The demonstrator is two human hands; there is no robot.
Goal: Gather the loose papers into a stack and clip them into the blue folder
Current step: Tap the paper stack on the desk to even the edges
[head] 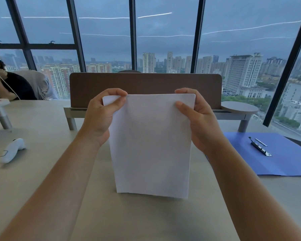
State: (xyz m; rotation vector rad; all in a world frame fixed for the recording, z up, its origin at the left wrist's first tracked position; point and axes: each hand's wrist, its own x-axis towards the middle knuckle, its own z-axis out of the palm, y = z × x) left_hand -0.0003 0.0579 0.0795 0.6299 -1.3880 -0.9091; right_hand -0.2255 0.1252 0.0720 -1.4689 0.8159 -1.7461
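Fingers point(119, 94) of both hands are pinched onto the top corners of the paper stack point(151, 145), left hand point(101, 115) on the left corner, right hand point(198, 119) on the right, thumbs facing me. I've got the stack standing upright with its bottom edge down on the worktop point(42, 122), right in front of me.

Looks to me like the squaring-up bit: tap the bottom edge so the sheets line up. The lower right corner seems a touch uneven, so I'd loosen the pinch just enough to let the sheets slide, tap, then turn it and tap a long edge too. Squeeze too hard and nothing settles.

Over on my right the blue folder point(285, 159) lies open and flat on the worktop, well apart from the stack, with its metal clip point(260, 146) in the middle of the panel. A white controller point(12, 150) sits off to my left, out of the way.
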